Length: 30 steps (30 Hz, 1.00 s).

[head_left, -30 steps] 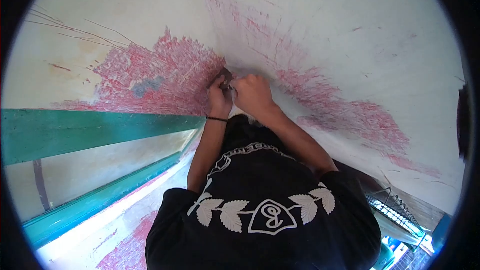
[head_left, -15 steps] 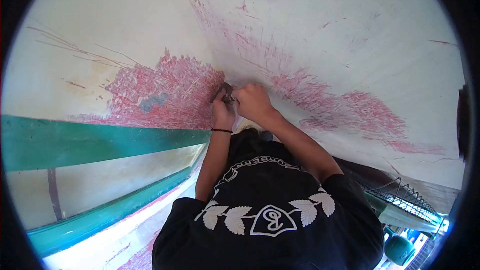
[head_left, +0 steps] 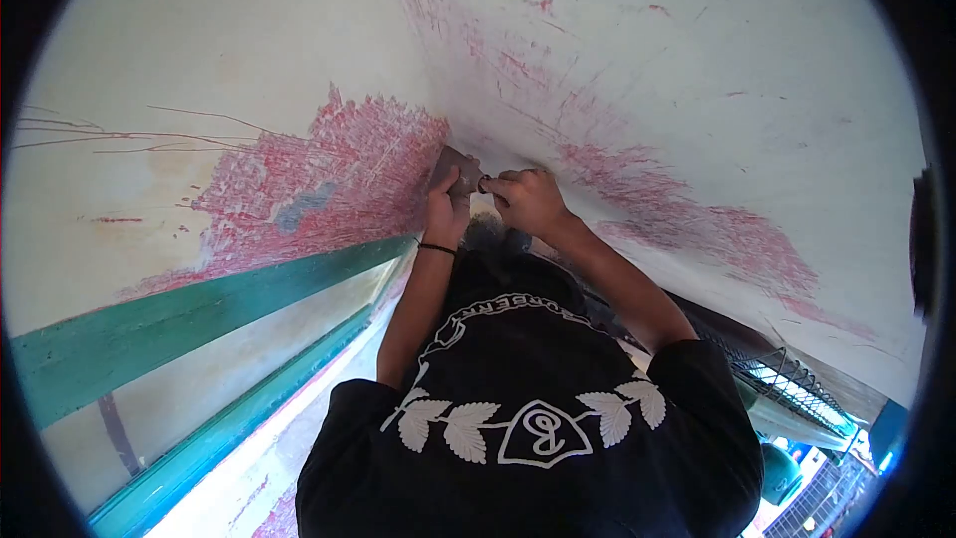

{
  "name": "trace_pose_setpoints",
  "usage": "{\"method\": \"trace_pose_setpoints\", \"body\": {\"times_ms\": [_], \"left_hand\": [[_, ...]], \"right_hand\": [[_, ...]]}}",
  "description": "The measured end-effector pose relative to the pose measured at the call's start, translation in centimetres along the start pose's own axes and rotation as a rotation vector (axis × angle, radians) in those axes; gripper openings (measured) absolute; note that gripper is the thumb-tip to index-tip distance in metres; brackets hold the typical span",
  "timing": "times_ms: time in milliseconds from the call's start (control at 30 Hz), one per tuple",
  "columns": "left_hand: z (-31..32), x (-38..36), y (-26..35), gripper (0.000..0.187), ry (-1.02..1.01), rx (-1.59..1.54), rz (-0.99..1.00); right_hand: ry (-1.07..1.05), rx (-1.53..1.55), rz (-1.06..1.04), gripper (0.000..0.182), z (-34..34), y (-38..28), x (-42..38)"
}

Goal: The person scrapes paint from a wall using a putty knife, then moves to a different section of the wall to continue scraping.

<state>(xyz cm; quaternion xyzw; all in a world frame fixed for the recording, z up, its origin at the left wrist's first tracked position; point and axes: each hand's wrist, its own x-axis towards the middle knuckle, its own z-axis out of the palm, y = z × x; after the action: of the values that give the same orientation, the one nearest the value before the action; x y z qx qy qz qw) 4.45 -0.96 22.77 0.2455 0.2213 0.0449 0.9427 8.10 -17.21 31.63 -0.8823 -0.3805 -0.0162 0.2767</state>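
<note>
A flat grey-brown plate [head_left: 457,168], like a scraper blade, stands in the corner where the two walls meet. My left hand [head_left: 444,216], with a dark bracelet at its wrist, grips this blade with the thumb laid over its face. Beside it on the right, my right hand [head_left: 531,201] is closed with its fingertips at a small dark piece [head_left: 485,183] on the blade's right side. Whether that piece is part of the tool is too small to tell. Scraped pink patches [head_left: 368,154] cover the left wall next to the blade.
More pink scrapes mark the right wall [head_left: 737,239]. A green beam [head_left: 229,304] runs along the lower left, with another green strip below it. A wire rack [head_left: 787,379] and a green rounded object [head_left: 781,476] are at the lower right. My black shirt fills the bottom middle.
The blade now shows more of its flat face. My right hand has shifted slightly right, away from my left hand. The view has tilted a little.
</note>
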Motion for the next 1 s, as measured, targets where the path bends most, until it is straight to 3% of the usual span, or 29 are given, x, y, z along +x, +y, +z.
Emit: {"method": "trace_pose_setpoints", "body": {"times_ms": [100, 200, 267, 333, 433, 533, 733, 867, 1000], "left_hand": [[0.5, 0.1, 0.9, 0.033, 0.017, -0.015, 0.021], [-3.2, 2.8, 0.0, 0.031, -0.013, -0.077, 0.01], [-4.8, 2.3, -1.1, 0.03, -0.02, 0.139, 0.103], [-3.1, 2.6, -0.1, 0.029, -0.003, 0.156, 0.127], [1.0, 0.1, 1.4, 0.032, 0.04, -0.008, 0.033], [-5.1, 3.6, -1.1, 0.035, -0.03, -0.067, -0.024], [-0.7, 1.4, 0.7, 0.033, 0.029, -0.022, -0.039], [-4.6, 3.6, -1.3, 0.033, 0.022, -0.023, -0.068], [0.0, 1.3, 0.7, 0.035, 0.036, -0.002, -0.013]], "right_hand": [[-0.038, -0.053, 0.011, 0.014, -1.1, -1.1, 1.2], [-0.11, -0.138, -0.01, 0.013, 1.1, -1.3, 3.8], [-0.162, -0.158, 0.0, 0.013, 2.0, -1.6, 4.0], [-0.197, -0.167, 0.027, 0.013, 0.6, -2.0, 4.0], [-0.129, -0.096, 0.047, 0.016, -1.4, -2.3, 2.8], [-0.176, -0.105, 0.012, 0.021, 3.4, 0.5, 2.9], [-0.074, -0.041, 0.027, 0.023, 0.2, -0.8, 2.1], [-0.138, -0.129, 0.009, 0.021, 3.1, 1.1, 1.9], [-0.046, -0.077, 0.01, 0.019, 0.6, -0.8, 1.7]]}}
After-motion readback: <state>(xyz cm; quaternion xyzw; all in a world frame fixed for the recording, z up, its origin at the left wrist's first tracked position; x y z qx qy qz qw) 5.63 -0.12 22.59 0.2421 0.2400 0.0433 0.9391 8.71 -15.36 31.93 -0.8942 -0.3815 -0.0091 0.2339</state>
